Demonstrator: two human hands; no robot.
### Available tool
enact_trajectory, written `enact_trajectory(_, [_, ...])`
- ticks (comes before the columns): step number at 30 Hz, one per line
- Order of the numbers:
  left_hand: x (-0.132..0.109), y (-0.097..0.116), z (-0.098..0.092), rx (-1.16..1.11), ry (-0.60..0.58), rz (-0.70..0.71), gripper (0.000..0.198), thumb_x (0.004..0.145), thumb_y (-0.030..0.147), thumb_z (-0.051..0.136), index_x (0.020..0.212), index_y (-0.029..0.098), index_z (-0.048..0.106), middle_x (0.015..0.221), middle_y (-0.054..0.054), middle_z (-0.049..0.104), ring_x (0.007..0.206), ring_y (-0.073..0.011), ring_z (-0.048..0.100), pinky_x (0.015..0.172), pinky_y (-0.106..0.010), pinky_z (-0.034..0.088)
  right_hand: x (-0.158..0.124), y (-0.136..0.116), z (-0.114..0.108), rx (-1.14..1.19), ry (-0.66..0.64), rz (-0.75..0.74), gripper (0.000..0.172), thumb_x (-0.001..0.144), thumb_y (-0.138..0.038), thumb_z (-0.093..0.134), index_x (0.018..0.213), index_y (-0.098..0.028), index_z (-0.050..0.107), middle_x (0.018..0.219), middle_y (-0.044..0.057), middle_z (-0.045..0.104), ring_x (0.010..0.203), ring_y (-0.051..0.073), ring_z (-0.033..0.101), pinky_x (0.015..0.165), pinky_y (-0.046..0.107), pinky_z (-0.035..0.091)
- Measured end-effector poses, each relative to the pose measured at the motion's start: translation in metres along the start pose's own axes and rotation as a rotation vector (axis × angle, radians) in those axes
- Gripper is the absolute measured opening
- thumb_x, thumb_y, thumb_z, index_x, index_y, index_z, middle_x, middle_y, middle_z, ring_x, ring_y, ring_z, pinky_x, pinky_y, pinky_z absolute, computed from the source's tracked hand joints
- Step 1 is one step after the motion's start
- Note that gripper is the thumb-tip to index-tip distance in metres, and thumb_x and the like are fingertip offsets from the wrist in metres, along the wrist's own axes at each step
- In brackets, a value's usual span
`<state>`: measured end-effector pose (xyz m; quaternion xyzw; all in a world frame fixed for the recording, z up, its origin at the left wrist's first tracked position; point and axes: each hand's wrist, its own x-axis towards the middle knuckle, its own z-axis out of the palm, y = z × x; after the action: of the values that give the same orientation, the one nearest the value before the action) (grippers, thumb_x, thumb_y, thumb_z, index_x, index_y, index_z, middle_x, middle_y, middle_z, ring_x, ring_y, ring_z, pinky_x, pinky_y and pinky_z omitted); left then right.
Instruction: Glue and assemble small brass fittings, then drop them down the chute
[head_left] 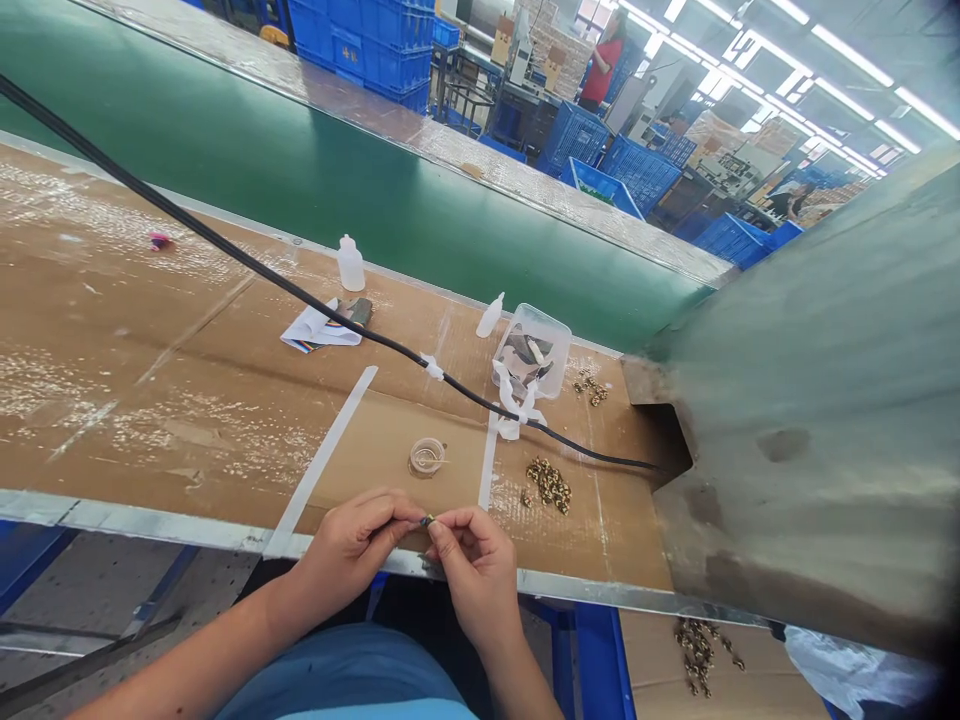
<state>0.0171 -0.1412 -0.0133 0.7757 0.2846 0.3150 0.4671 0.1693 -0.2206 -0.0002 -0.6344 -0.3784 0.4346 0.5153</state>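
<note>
My left hand (365, 540) and my right hand (474, 560) meet at the table's near edge, fingertips almost touching. Between them both pinch a tiny dark piece with a yellowish glint (427, 520); its kind is too small to make out. Just beyond my hands, a small round clear dish (427, 456) with a thin stick across it sits on a taped-down cardboard sheet (375, 440). To the right of my right hand lies a pile of small brass-coloured pieces (550, 486).
A black cable (247, 262) crosses above the cardboard-covered table. Farther back stand a white squeeze bottle (350, 264), a smaller bottle (490, 316), and a clear plastic box (534, 350). A metal panel (810, 420) rises at right. Beyond runs a green belt (420, 215).
</note>
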Motion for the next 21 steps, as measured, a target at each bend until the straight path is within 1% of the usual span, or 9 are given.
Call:
enact_trajectory(4, [0.0003,0.0014,-0.0008,-0.010,-0.015,-0.005,0.016,0.093,0.014,0.047,0.092,0.018,0.063,0.084,-0.002,0.064,0.080,-0.0132,0.060,0.073,-0.021,0.045,-0.0001,0.0040,-0.0038,-0.031,-0.024,-0.027,0.018,0.086,-0.032,0.062,0.079,-0.015,0.066,0.067,0.003,0.063,0.061,0.013,0.059,0.056,0.023,0.046])
enact_trajectory(8, [0.0029,0.0054,-0.0039,-0.029,-0.054,-0.031,0.017,0.091,0.013,0.047,0.088,0.018,0.063,0.080,-0.001,0.064,0.076,-0.0125,0.059,0.070,-0.020,0.044,0.0010,0.0020,-0.0076,-0.073,-0.055,-0.058,0.016,0.086,-0.030,0.061,0.079,-0.016,0.067,0.068,0.003,0.063,0.063,0.014,0.060,0.057,0.023,0.047])
enact_trajectory(10, [0.0047,0.0070,-0.0052,-0.029,-0.072,-0.036,0.017,0.090,0.012,0.047,0.087,0.018,0.062,0.079,-0.001,0.064,0.075,-0.0123,0.059,0.069,-0.020,0.044,0.0008,-0.0001,-0.0080,-0.052,-0.065,-0.040,0.017,0.085,-0.030,0.062,0.078,-0.016,0.067,0.067,0.003,0.063,0.063,0.013,0.060,0.057,0.022,0.047])
enact_trajectory(13, [0.0060,0.0071,-0.0049,-0.025,-0.085,-0.046,0.017,0.090,0.014,0.046,0.086,0.017,0.062,0.079,-0.002,0.064,0.074,-0.0131,0.059,0.069,-0.021,0.044,-0.0005,-0.0008,-0.0054,0.044,-0.067,0.041,0.020,0.083,-0.034,0.065,0.077,-0.015,0.066,0.064,0.002,0.064,0.059,0.013,0.060,0.056,0.021,0.047])
enact_trajectory(16, [0.0041,0.0054,-0.0021,-0.009,-0.087,-0.055,0.018,0.091,0.015,0.044,0.086,0.017,0.062,0.079,-0.002,0.063,0.076,-0.0140,0.059,0.069,-0.022,0.044,-0.0026,0.0013,-0.0013,0.098,-0.033,0.108,0.024,0.082,-0.037,0.066,0.077,-0.014,0.064,0.062,0.002,0.063,0.056,0.012,0.058,0.054,0.022,0.048])
enact_trajectory(19, [0.0009,0.0038,0.0009,0.022,-0.077,-0.045,0.019,0.092,0.015,0.043,0.088,0.017,0.061,0.081,-0.003,0.063,0.079,-0.0144,0.059,0.071,-0.022,0.044,-0.0038,0.0032,-0.0007,0.059,-0.010,0.085,0.024,0.083,-0.037,0.065,0.077,-0.014,0.064,0.063,0.002,0.063,0.057,0.013,0.058,0.055,0.023,0.048])
enact_trajectory(21, [-0.0002,0.0033,0.0021,0.035,-0.080,-0.033,0.019,0.092,0.015,0.042,0.088,0.017,0.061,0.082,-0.003,0.063,0.080,-0.0145,0.059,0.072,-0.023,0.044,-0.0031,0.0034,-0.0030,0.003,-0.028,0.056,0.022,0.084,-0.035,0.063,0.078,-0.014,0.066,0.066,0.004,0.064,0.059,0.014,0.060,0.056,0.024,0.049])
